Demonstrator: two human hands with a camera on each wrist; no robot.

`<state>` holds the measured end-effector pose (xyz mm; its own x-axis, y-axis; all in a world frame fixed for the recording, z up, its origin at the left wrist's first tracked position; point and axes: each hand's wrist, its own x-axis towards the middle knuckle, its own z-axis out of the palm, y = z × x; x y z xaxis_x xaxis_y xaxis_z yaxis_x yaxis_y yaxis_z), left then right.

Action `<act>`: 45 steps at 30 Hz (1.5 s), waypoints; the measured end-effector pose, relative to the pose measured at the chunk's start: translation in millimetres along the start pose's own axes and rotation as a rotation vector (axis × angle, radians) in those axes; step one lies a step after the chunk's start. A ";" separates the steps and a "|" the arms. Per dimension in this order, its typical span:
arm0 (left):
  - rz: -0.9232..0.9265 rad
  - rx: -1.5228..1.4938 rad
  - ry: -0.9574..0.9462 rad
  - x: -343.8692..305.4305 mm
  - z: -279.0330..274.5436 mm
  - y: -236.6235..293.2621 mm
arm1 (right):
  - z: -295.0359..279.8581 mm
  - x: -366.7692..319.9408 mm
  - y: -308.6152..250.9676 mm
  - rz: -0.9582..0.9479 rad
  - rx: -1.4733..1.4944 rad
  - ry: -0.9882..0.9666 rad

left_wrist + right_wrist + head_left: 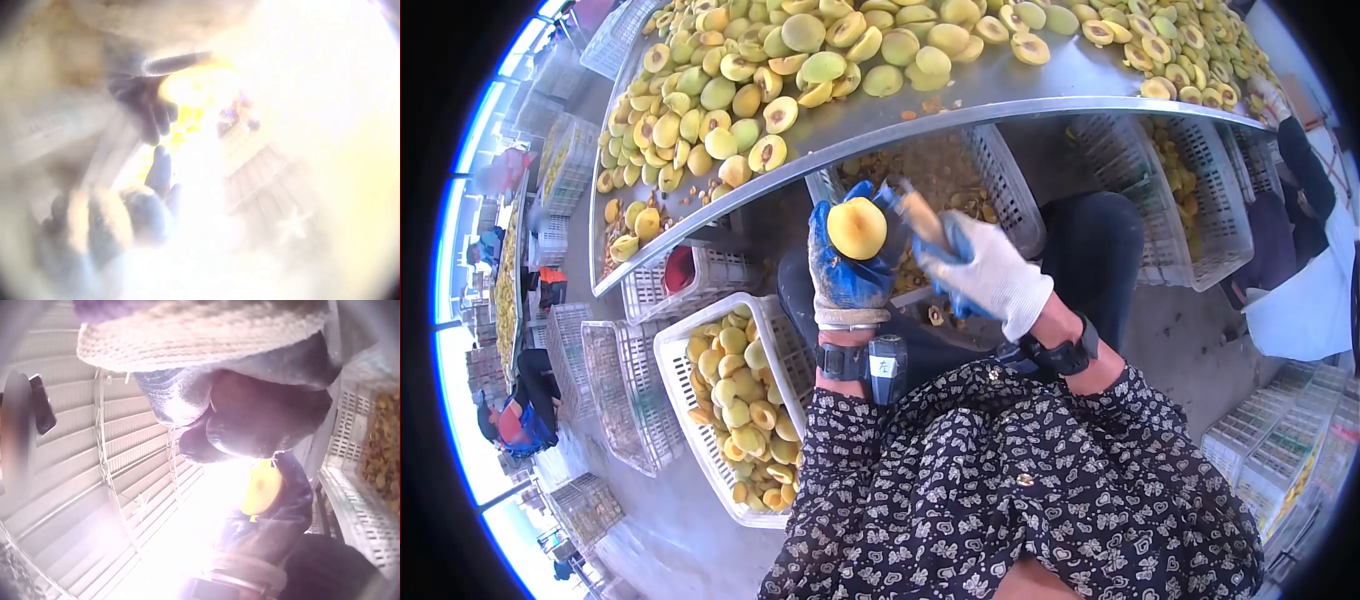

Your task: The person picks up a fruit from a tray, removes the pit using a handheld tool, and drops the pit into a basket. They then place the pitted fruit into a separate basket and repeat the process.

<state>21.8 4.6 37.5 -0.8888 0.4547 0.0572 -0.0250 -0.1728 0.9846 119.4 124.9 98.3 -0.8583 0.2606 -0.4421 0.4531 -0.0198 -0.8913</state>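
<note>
My left hand, in a blue-coated glove, holds a round yellow peach, its smooth face turned up toward the head camera. Just to its right, my right hand in a white and blue glove grips a wooden-handled tool. Motion blurs that tool, and its working end lies close beside the peach. From the right wrist, the peach shows bright yellow in the left glove, below the right hand's curled fingers. Glare washes out most of the left wrist view, where dark gloved fingers appear near the yellow fruit.
A metal table heaped with halved peaches curves in front of me. White crates stand below: one of peaches at left, one with scraps between my knees, another at right. Another person's sleeve shows at far right.
</note>
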 end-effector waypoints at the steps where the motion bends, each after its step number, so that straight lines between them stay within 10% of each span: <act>1: -0.330 -0.760 -0.047 2.4 -8.3 1.2 | 4.3 3.0 9.7 -0.113 -0.213 0.003; 4: -0.476 -0.903 -0.015 3.8 -8.4 0.8 | 18.7 6.7 26.7 -0.432 -0.501 0.100; 10: -0.405 -1.011 0.044 -3.2 -49.8 20.7 | 8.8 -2.3 7.6 -0.030 -0.294 -0.048; 14: -0.269 -0.629 0.414 -41.3 -161.5 42.9 | -10.2 5.4 34.5 0.081 -0.214 0.010; 17: -0.317 0.035 0.732 -101.4 -219.5 77.0 | -25.1 14.2 73.9 0.122 -0.165 0.030; 20: -0.822 0.943 0.736 -152.8 -297.7 75.5 | -34.4 18.0 96.2 0.235 -0.119 0.029; 23: -0.810 1.764 0.729 -147.1 -274.3 85.6 | -35.5 20.8 99.8 0.249 -0.126 0.011; 29: -0.034 1.188 0.473 30.4 -158.5 93.1 | -35.9 32.1 84.6 0.272 -0.171 0.002; 35: 0.005 1.709 0.045 161.0 -68.7 54.3 | -37.3 29.2 87.3 0.259 -0.115 0.030; 37: -0.249 1.853 -0.128 175.9 -57.5 50.3 | -38.6 29.1 86.0 0.285 -0.092 0.037; 42: -0.038 1.739 0.047 155.0 -70.4 43.1 | -36.0 29.6 84.0 0.289 -0.083 0.044; 45: 0.042 0.407 0.337 130.9 -83.1 43.1 | -37.1 36.8 111.3 0.136 -0.127 0.097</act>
<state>-133.7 -15.9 73.7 -0.9846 0.1375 0.1078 0.1341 0.1988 0.9708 147.2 168.1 -13.5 -0.7629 0.3557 -0.5399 0.5950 0.0597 -0.8015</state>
